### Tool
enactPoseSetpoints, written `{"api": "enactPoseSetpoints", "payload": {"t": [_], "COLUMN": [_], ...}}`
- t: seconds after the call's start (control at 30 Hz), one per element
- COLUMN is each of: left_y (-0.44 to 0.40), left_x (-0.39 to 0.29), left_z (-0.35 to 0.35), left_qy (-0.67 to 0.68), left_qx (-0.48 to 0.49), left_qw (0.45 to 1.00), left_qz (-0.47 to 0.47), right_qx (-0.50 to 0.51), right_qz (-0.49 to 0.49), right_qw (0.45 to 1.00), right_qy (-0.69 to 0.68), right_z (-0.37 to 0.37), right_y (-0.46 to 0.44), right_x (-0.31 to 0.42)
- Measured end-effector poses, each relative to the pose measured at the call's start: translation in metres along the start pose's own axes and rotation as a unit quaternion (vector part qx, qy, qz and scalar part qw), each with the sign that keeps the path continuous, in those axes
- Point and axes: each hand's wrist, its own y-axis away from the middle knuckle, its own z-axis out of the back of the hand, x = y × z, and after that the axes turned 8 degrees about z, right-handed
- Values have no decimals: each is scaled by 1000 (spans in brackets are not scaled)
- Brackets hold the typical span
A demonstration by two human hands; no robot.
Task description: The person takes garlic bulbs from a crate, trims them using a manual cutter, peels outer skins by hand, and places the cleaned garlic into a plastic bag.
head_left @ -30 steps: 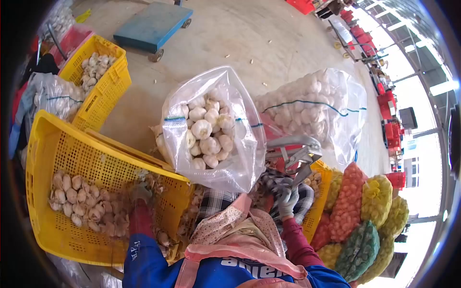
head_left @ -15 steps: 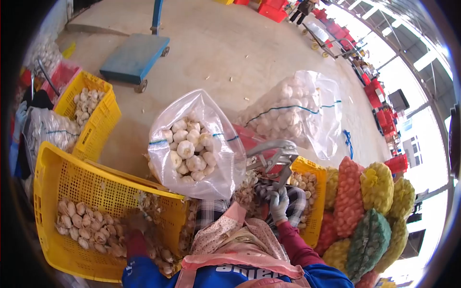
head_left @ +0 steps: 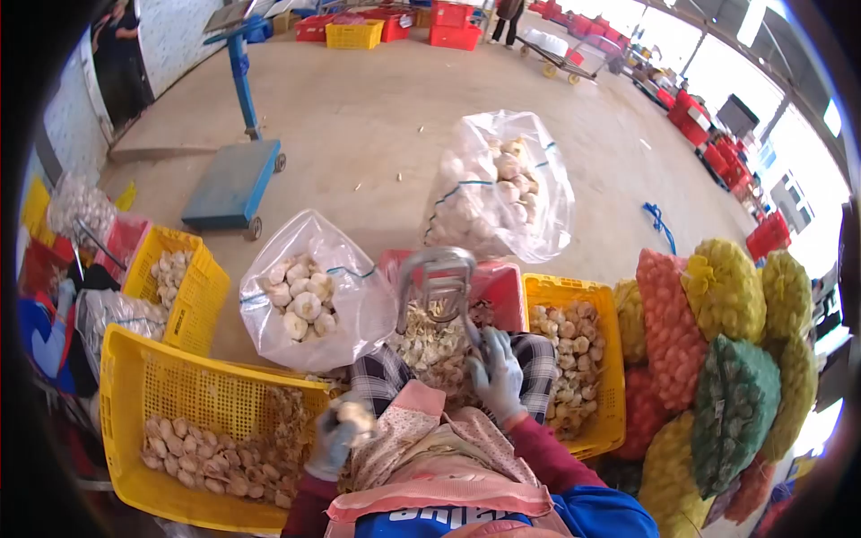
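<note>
My gloved left hand [head_left: 330,446] is closed round a garlic bulb [head_left: 355,416], raised beside my lap at the right end of a yellow crate [head_left: 211,381]. More loose garlic bulbs [head_left: 184,448] lie in that crate. At my knees, my gloved right hand [head_left: 499,377] is closed on the lower end of a metal handle [head_left: 470,330]. The handle belongs to a grey metal frame-like device [head_left: 437,269] between my legs. Beneath it, garlic trimmings and dry skins [head_left: 426,345] are heaped in front of a red crate [head_left: 504,285].
A clear bag of garlic [head_left: 305,305] stands ahead on the left, another bag [head_left: 502,193] farther off. To my right are a yellow crate of bulbs [head_left: 565,363] and several full net bags [head_left: 735,412]. A blue platform scale [head_left: 231,184] stands at left; another person's arm [head_left: 56,336] shows far left.
My left hand has come up out of the yellow crate towards my lap with a garlic bulb. The camera view has shifted, showing more of the far floor. My right hand stays by the metal handle.
</note>
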Motion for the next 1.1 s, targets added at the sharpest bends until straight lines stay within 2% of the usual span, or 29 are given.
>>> {"api": "enactPoseSetpoints", "payload": {"t": [0.03, 0.07, 0.1, 0.13, 0.17, 0.2, 0.23, 0.3, 0.33, 0.37, 0.4, 0.43, 0.47, 0.5, 0.53, 0.57, 0.6, 0.63, 0.67, 0.7, 0.77, 0.8, 0.83, 0.87, 0.9, 0.97, 1.07, 1.1], "left_y": [-14, -36, -56, -65, -71, -80, -85, -89, -91, -91, -90, -92, -90, -94, -102, -100, -100, -98, -100, -104, -110, -112, -117, -122, -125, -128, -135, -136], "left_x": [-3, -1, 3, 6, 9, 11, 4, -11, -7, -4, -3, 0, 4, 11, 33, 35, 31, 16, 14, 14, 16, 14, 16, 19, 23, 20, 12, 12], "left_z": [-13, -37, -68, -85, -100, -116, -125, -139, -138, -136, -138, -140, -139, -133, -108, -105, -101, -105, -103, -102, -98, -99, -99, -97, -97, -105, -113, -115], "left_qy": [-63, -114, -171, -236, -298, -372, -401, -471, -489, -504, -484, -425, -363, -250, -287, -132, -127, -9, 16, 39, 35, 39, 42, 52, 64, 90, 146, 149], "left_qx": [63, 72, 84, 104, 123, 132, 150, 185, 181, 174, 161, 147, 128, 145, 128, 110, 80, 69, 60, 57, 35, 38, 37, 32, 25, 9, 35, 34], "left_qw": [996, 991, 981, 964, 942, 901, 886, 848, 844, 840, 850, 887, 920, 957, 947, 985, 988, 993, 994, 995, 997, 997, 997, 996, 995, 993, 986, 984], "left_qz": [-10, -26, -37, -67, -96, -180, -178, -153, -126, -100, -132, -104, -70, -12, -70, 26, 38, 96, 85, 66, 63, 63, 54, 58, 67, 76, 69, 87], "right_qx": [13, 25, 120, 171, 198, 223, 188, 155, 138, 141, 144, 135, 85, 83, 108, 25, -25, -59, -112, -104, -21, 93, 96, 166, 244, 222, 216, 218], "right_qz": [-38, -76, -153, -264, -318, -366, -442, -356, -440, -448, -455, -472, -429, -366, -359, -268, -203, -200, -213, -351, -194, -154, -115, -174, -246, -375, -377, -390], "right_qw": [996, 984, 942, 854, 784, 702, 620, 701, 619, 619, 620, 615, 656, 744, 744, 872, 915, 912, 917, 837, 947, 932, 951, 933, 882, 771, 793, 785], "right_qy": [-81, -162, -273, -414, -495, -569, -620, -598, -636, -629, -622, -617, -615, -553, -553, -409, -347, -354, -319, -406, -255, -316, -270, -266, -318, -465, -428, -429], "right_z": [19, 31, 28, 43, 43, 42, 31, 37, 48, 45, 40, 32, 16, 1, 8, 4, 21, 25, 27, 30, 0, -5, -8, 3, 22, 45, 62, 66], "right_y": [2, 12, 44, 31, 36, 43, 60, 56, 48, 47, 49, 54, 61, 66, 55, 50, 24, 12, -2, -8, -13, -8, 2, -5, -16, -20, -28, -33], "right_x": [14, 25, 22, 39, 37, 34, 26, 17, 25, 24, 21, 16, 13, 3, -1, 1, 6, 2, -2, 0, -27, -34, -33, -27, -21, -11, 8, 11]}}
